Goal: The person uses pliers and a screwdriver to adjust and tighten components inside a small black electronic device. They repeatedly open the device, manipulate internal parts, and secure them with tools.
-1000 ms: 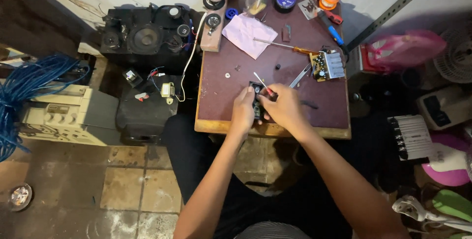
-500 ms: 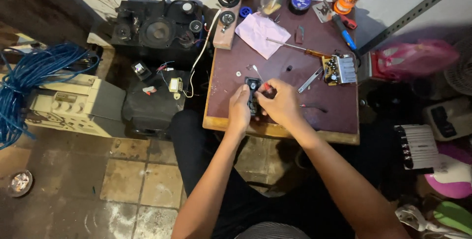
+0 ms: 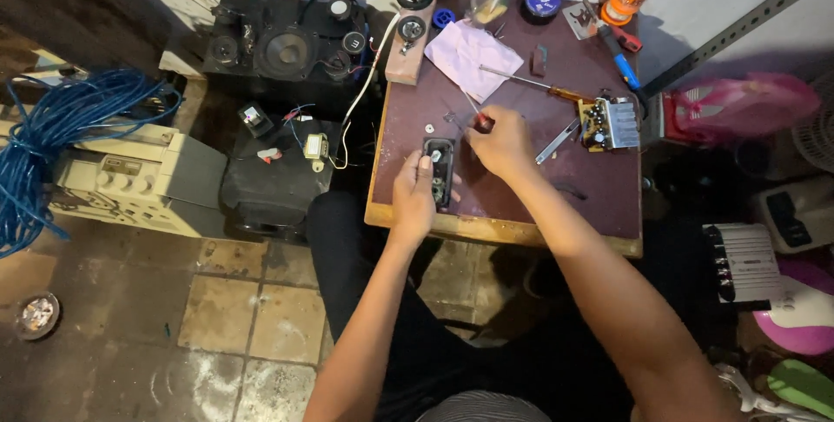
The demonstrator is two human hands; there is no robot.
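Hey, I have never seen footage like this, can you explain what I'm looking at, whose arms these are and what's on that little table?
The view comes from a camera worn on a person's head, looking down at their own arms. The left hand keeps a grip on a small dark device on a small reddish-brown table. The right hand holds a red-handled screwdriver. Also on the table: a small circuit board, a pink paper, and a longer screwdriver. A black speaker unit sits to the left.

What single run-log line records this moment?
left hand: holds black device | right hand: holds red-handled screwdriver | surface: maroon table
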